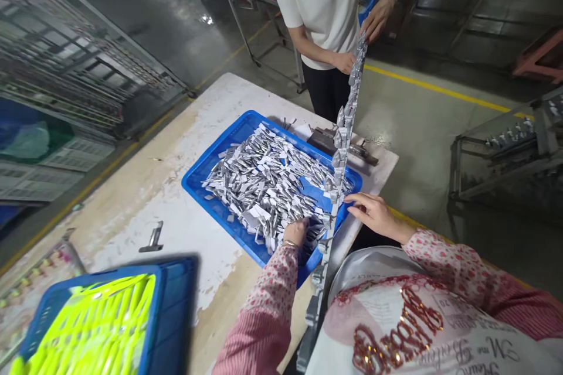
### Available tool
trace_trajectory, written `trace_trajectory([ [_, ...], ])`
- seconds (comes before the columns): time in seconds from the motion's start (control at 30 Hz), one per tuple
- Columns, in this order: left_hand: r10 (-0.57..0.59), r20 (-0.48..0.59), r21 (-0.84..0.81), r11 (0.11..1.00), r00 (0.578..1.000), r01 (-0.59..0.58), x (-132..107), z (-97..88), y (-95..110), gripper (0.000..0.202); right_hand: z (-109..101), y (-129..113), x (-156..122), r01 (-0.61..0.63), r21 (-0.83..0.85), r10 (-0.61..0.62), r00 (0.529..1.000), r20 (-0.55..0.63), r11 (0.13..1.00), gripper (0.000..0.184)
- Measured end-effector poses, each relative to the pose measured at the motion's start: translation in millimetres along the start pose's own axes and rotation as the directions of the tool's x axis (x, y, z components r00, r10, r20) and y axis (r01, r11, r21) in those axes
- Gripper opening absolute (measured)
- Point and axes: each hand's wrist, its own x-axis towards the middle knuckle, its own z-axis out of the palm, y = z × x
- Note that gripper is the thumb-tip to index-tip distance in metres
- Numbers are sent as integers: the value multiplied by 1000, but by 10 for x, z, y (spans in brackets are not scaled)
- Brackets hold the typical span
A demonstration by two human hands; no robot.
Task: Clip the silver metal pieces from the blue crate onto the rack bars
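Note:
My left hand (295, 233) is down in a blue tray (246, 120), at the near edge of a heap of small silvery pointed pieces (264, 187) mixed with white tabs. Its fingers are curled, and whatever they hold is hidden. A long narrow bar (341, 158) with grey clip-like holders along it slants over the tray's right side. Beside the bar is my right hand (376, 215), fingers extended and thumb apart, the fingertips close to the bar's edge. Whether they touch it I cannot tell.
Across the table (211, 99), a person in a white shirt (325, 6) has both hands at the bar's far end. A blue crate (171, 316) of bright yellow pieces stands at near left. A small metal part (153, 238) lies behind it. Metal racks (88, 41) stand at left.

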Motion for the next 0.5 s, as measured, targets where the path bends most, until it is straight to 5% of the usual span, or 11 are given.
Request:
trace_trajectory([
  [0.13,-16,-133,-188,982,991,-9,-178,-390,32,5,-130,-111,29,32,116,-25,998,-59,993,15],
  [0.3,-9,-362,-447,879,932,-164,-735,-1294,342,17,-279,-521,187,140,300,-129,990,-57,944,20],
  [0.4,-1,-471,-682,635,882,-363,-1233,-1668,783,20,-288,-780,253,130,486,-199,975,94,864,44],
  [0.5,139,-441,-784,421,887,-456,-1584,-1734,1229,22,-246,-944,259,-36,741,-261,923,281,671,39],
])
